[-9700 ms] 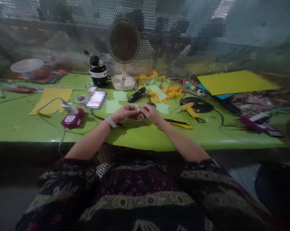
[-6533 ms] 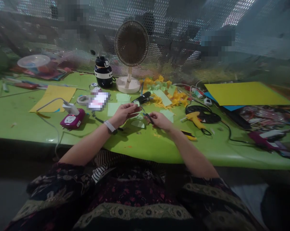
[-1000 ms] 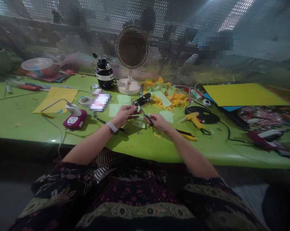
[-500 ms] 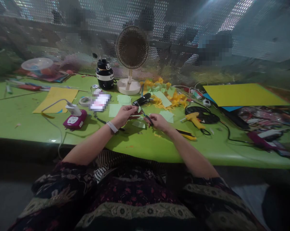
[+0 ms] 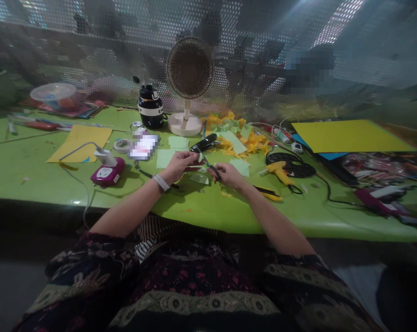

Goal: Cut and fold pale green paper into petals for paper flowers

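My left hand [image 5: 179, 167], with a pale band at the wrist, pinches a small piece of light green paper [image 5: 200, 157]. My right hand [image 5: 227, 175] is closed around the dark handles of a pair of scissors [image 5: 214, 172]. The scissors' blades point up and left, close to the paper. Green paper scraps [image 5: 199, 178] lie on the table just below the hands. Behind them is a black stapler [image 5: 203, 143], with stacked green paper pieces [image 5: 178, 142] to its left. Yellow and green paper cutouts [image 5: 255, 142] are heaped to its right.
A glue gun [image 5: 280, 172] and a yellow cutter knife [image 5: 268, 193] lie to the right. At left sit a purple power socket [image 5: 108, 173], a phone [image 5: 143, 146] and an orange-yellow sheet [image 5: 82, 144]. A fan [image 5: 186, 123] and a black jar [image 5: 150, 113] stand behind; yellow card [image 5: 353, 136] lies far right.
My right hand and the scissors have shifted very slightly beside the paper. The left hand keeps its pinch in nearly the same place.
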### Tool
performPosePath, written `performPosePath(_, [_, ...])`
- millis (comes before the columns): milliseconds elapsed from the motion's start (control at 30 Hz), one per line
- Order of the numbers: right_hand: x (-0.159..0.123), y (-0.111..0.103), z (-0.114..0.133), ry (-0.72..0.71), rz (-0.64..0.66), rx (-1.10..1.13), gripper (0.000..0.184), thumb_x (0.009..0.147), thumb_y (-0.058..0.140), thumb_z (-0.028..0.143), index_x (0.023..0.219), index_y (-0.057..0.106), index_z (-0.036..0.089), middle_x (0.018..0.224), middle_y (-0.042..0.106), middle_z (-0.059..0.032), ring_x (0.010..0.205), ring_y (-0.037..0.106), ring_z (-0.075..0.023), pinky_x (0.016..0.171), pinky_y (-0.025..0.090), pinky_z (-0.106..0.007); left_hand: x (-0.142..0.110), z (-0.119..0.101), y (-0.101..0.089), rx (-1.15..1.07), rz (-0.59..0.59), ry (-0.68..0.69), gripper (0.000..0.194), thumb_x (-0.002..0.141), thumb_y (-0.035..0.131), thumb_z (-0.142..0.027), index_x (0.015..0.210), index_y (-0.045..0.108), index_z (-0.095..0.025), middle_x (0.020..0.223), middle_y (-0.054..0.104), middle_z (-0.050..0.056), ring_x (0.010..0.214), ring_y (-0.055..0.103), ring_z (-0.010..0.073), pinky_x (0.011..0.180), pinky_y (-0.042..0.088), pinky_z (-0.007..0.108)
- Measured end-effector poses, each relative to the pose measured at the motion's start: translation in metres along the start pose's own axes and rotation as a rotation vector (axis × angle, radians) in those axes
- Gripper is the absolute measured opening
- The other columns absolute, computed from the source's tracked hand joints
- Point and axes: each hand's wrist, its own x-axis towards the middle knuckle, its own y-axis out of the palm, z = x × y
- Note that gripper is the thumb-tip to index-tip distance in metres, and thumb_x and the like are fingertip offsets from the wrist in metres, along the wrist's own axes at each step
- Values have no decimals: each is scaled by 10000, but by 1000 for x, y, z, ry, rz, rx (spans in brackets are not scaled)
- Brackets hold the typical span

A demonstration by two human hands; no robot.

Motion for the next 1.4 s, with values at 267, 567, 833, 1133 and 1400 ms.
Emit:
performPosePath(267, [0, -1, -2, 9, 2, -5, 660, 642, 696, 837, 723, 568, 194, 648, 659, -29, 557, 536, -129, 525, 353, -262, -1, -1, 1, 1, -1, 3, 155, 846, 786, -208, 802, 673, -113, 835, 766, 84, 830, 763, 180, 858, 608, 340])
performPosePath(567, [4, 1, -6, -2, -2, -29, 663, 639, 690, 840, 725, 571, 194, 646, 649, -24, 569, 547, -138, 544, 363, -266, -2, 0, 3, -7, -18, 3, 140, 858, 767, -179, 790, 667, -108, 808, 758, 77, 799, 762, 177, 848, 605, 340])
performPosePath(833, [2, 1, 0, -9, -19, -34, 678, 623, 682, 860, 695, 560, 198, 619, 645, -24, 553, 537, -133, 530, 356, -265, -2, -2, 2, -17, -23, -1, 117, 875, 742, -156, 794, 671, -109, 822, 762, 82, 796, 759, 172, 843, 602, 335])
performPosePath(1133, [2, 0, -2, -8, -35, -58, 656, 653, 689, 843, 693, 569, 199, 624, 655, -27, 543, 521, -132, 515, 351, -268, 0, 0, 1, -33, -38, -9, 147, 840, 789, -180, 803, 666, -109, 801, 758, 71, 778, 764, 175, 826, 610, 325])
performPosePath(1400, [-1, -1, 3, -1, -69, -24, 656, 612, 721, 834, 685, 565, 201, 606, 630, -23, 542, 503, -133, 512, 360, -269, 1, -1, -1, -4, -37, -20, 172, 836, 801, -208, 820, 662, -107, 816, 761, 83, 816, 774, 187, 797, 616, 296])
